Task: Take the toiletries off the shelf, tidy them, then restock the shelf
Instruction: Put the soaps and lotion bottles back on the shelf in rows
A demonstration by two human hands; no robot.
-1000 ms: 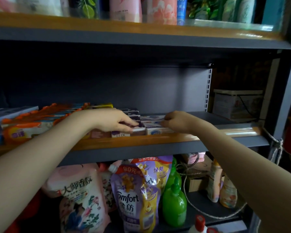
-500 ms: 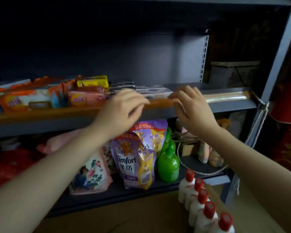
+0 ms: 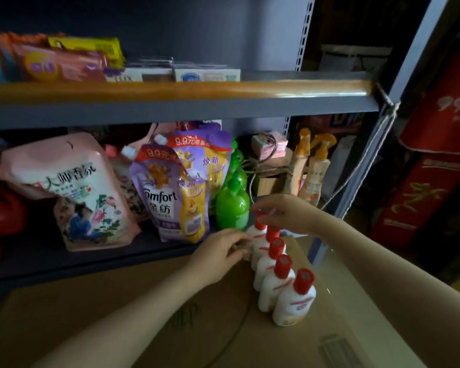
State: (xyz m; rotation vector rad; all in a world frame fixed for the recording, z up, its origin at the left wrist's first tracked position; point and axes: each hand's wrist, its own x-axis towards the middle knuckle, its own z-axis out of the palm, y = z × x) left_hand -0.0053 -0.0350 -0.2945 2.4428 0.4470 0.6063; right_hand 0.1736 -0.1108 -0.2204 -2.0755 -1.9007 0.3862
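Several white bottles with red caps [image 3: 294,301] stand in a row on a cardboard box [image 3: 144,314] in front of the shelf. My right hand [image 3: 287,212] arches over the red cap of the farthest bottle [image 3: 258,236], fingertips closed on it. My left hand [image 3: 221,252] is at that bottle's left side, fingers spread and touching its body. On the upper shelf [image 3: 197,90] lie soap boxes [image 3: 207,74] and orange and pink packets [image 3: 61,65].
The lower shelf holds a pink refill pouch [image 3: 75,187], purple Comfort pouches [image 3: 170,197], green bottles [image 3: 233,208] and orange spray bottles [image 3: 316,168]. A rope [image 3: 383,128] is tied to the right post. Red cartons [image 3: 436,155] stand at the right.
Both hands have left the soap boxes on the upper shelf and dropped to the row of white bottles on the box. My view has tilted downward.
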